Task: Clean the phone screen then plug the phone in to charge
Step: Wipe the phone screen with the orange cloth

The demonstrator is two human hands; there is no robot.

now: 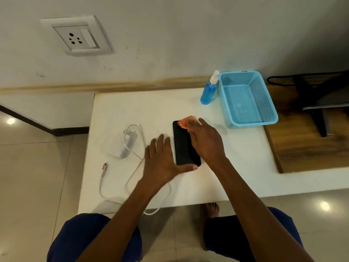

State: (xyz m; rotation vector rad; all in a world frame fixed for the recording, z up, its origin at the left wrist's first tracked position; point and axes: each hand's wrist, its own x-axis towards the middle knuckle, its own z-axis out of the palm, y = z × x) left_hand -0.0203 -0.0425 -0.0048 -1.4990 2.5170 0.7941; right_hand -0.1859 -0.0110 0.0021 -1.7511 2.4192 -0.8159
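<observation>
On a low white table (236, 157) set against a pale wall, a person seated at the near edge works with both bare hands. High on the wall at far left sits a white socket plate (79, 35) with a switch beside its holes. Toward the far right of the table rests a blue perforated basket (245, 99), and just to its left, touching or nearly touching it, stands a spray bottle (208, 91) of blue liquid with a white top.

A black phone (184, 144) lies flat, screen up, near the middle of the table, its long side running near to far. The right hand (204, 140) lies over the phone's right side, fingers straight and close together, pressing an orange cloth (186, 121) onto the far end of the screen. The left hand (163, 157) rests flat on the table just left of the phone, fingers spread, with the thumb against the phone's near end.

Left of the hands lies a white charger plug (128, 142), and its white cable (132, 178) loops over the near edge of the table, ending in a small connector (104, 166) at the left.
</observation>
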